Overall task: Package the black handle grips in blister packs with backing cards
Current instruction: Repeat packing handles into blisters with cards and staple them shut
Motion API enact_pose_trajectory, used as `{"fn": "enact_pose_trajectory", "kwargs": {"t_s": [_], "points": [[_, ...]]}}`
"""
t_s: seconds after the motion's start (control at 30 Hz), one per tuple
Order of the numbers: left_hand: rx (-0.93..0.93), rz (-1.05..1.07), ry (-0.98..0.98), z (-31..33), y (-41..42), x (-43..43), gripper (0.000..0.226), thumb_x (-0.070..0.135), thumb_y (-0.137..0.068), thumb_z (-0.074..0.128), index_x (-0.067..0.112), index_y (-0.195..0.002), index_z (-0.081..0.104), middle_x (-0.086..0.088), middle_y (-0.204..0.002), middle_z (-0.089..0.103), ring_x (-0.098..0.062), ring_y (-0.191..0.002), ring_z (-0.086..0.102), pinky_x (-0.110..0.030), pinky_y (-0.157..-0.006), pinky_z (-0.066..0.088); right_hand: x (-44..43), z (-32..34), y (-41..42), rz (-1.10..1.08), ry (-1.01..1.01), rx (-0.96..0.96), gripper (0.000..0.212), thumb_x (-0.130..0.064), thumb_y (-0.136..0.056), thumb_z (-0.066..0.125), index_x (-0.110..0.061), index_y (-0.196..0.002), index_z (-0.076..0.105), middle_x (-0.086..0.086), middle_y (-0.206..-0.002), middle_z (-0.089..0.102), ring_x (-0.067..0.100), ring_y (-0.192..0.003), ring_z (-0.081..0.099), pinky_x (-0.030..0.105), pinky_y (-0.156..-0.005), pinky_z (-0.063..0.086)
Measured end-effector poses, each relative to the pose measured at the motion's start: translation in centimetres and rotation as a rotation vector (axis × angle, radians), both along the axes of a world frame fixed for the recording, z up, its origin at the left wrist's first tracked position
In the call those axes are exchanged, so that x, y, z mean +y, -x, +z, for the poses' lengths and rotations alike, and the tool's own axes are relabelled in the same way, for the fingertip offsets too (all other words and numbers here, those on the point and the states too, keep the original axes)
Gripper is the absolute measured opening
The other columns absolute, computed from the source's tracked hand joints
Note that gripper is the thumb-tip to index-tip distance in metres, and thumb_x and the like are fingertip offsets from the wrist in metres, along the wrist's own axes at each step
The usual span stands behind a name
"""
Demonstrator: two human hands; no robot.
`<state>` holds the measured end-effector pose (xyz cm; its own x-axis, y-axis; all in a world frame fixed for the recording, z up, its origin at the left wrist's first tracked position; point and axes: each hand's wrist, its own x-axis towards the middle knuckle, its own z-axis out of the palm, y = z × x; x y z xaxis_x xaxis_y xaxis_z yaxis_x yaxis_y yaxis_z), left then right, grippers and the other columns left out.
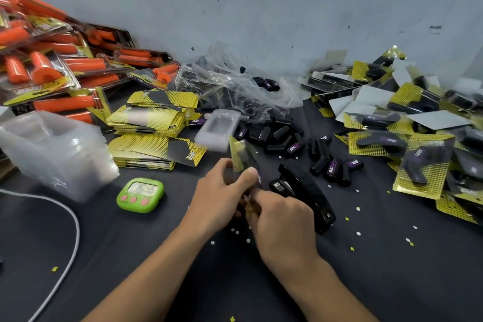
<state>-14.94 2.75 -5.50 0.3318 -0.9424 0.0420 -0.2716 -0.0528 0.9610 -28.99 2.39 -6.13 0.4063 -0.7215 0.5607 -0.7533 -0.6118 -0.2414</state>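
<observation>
Risk first. Just left of the stapler [305, 196], the left hand [222, 191] pinches a half-made pack [243, 157] between thumb and fingers and holds it upright. The right hand [282, 225], just beside the stapler, curls its fingers on the pack's lower edge. The pack is blurred, so I cannot tell whether a grip sits inside. In my judgement card and blister could slip out of line before stapling, and a grip could drop out of the open end. The hand could also knock the stapler.

Count, from far left of the stapler:
- one stack of clear blisters [52, 149];
- one green timer [141, 195];
- three piles of backing cards [154, 151];
- one loose blister [217, 133], behind-left of the stapler;
- well over a dozen loose black handle grips [282, 136], behind the stapler;
- one stapler;
- a heap of finished packs [418, 151] to its right, too overlapped for a firm count.
</observation>
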Motion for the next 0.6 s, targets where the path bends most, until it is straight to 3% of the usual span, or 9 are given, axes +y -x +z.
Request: {"fn": "enact_pose_trajectory", "kwargs": {"t_s": [0.07, 0.13, 0.2, 0.3, 0.4, 0.5, 0.6], "points": [[0.018, 0.065, -0.039, 0.1, -0.3, -0.5, 0.024, 0.052, -0.066, 0.07, 0.038, -0.085, 0.068, 0.01, -0.077, 0.074, -0.006, -0.066, 0.068, -0.023, -0.054, 0.051, -0.2, -0.1, 0.0, 0.01, -0.079, 0.014, 0.02, -0.032, -0.07, 0.087, -0.03, -0.085, 0.073, -0.01, -0.071, 0.067, 0.016, -0.06, 0.062, 0.026, -0.057, 0.041], [0.146, 0.083, -0.059, 0.0, -0.7, -0.7, 0.019, 0.031, -0.069, 0.071, 0.027, -0.087, 0.071, 0.003, -0.082, 0.076, -0.018, -0.078, 0.071, -0.036, -0.068, 0.056, -0.6, -0.3, 0.3, 0.067, -0.336, -0.141, 0.029, -0.034, -0.078, 0.079, -0.031, -0.106, 0.074, -0.013, -0.092, 0.068, 0.008, -0.082, 0.062, 0.018, -0.073, 0.045], [0.299, 0.061, -0.038, 0.0, -1.2, -0.7, 0.015, 0.01, -0.082, 0.069, 0.018, -0.094, 0.072, -0.006, -0.092, 0.078, -0.029, -0.087, 0.072, -0.043, -0.076, 0.057, -0.8, -0.4, 0.9, 0.067, -0.465, -0.338, 0.04, -0.027, -0.079, 0.077, -0.029, -0.119, 0.071, -0.017, -0.103, 0.065, 0.001, -0.091, 0.059, 0.009, -0.082, 0.044], [0.513, -0.089, -0.034, 0.2, -1.6, -0.6, 0.027, 0.0, -0.093, 0.06, 0.018, -0.109, 0.073, -0.009, -0.104, 0.078, -0.027, -0.087, 0.075, -0.039, -0.068, 0.062, -0.8, -0.3, 1.1, -0.011, -0.522, -0.477, 0.024, -0.036, -0.086, 0.074, -0.035, -0.109, 0.067, -0.018, -0.09, 0.071, -0.001, -0.082, 0.064, 0.014, -0.073, 0.048], [0.632, -0.236, -0.043, 0.1, -1.9, -0.6, 0.035, -0.001, -0.09, 0.061, 0.008, -0.123, 0.068, -0.013, -0.11, 0.076, -0.029, -0.09, 0.074, -0.042, -0.074, 0.061, -1.0, 0.2, 1.0, 0.008, -0.658, -0.527, 0.007, -0.035, -0.093, 0.07, -0.029, -0.088, 0.067, -0.014, -0.074, 0.073, 0.005, -0.063, 0.068, 0.015, -0.056, 0.047], [0.542, -0.24, -0.043, -0.4, -1.9, -0.7, 0.042, 0.003, -0.073, 0.07, 0.009, -0.114, 0.072, -0.015, -0.109, 0.076, -0.031, -0.093, 0.073, -0.049, -0.086, 0.058, -1.4, 0.2, 0.9, 0.009, -0.697, -0.54, 0.015, -0.022, -0.095, 0.068, -0.023, -0.08, 0.066, -0.005, -0.062, 0.071, 0.01, -0.05, 0.065, 0.02, -0.049, 0.048], [0.44, -0.182, -0.016, -0.6, -2.1, -0.8, 0.043, 0.002, -0.064, 0.075, 0.017, -0.104, 0.076, -0.013, -0.105, 0.078, -0.027, -0.093, 0.075, -0.038, -0.079, 0.06, -1.3, 0.0, 0.8, -0.011, -0.639, -0.472, 0.011, -0.019, -0.091, 0.067, -0.022, -0.082, 0.065, -0.004, -0.067, 0.071, 0.014, -0.058, 0.067, 0.036, -0.063, 0.057]]}}
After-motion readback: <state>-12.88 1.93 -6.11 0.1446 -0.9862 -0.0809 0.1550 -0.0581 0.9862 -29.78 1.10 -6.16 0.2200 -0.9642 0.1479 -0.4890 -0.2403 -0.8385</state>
